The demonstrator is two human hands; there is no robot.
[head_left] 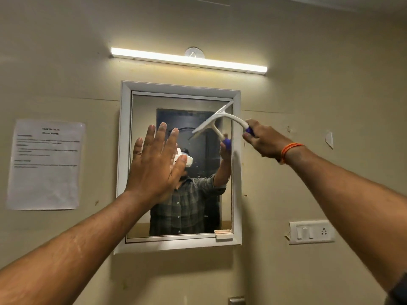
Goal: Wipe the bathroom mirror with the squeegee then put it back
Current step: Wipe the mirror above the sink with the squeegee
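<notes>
Right hand [263,140] around squeegee [217,122] handle

Not much readable from where I'm standing. Printed paper sheet [45,164] taped on wall, left of mirror [179,166]: bold centered heading, some bold subheads, few paragraph lines, all too blurry, can't make out single word. Switch plate [311,232] right of mirror, lower down: no lettering I can see. No brands or numbers anywhere.
</notes>
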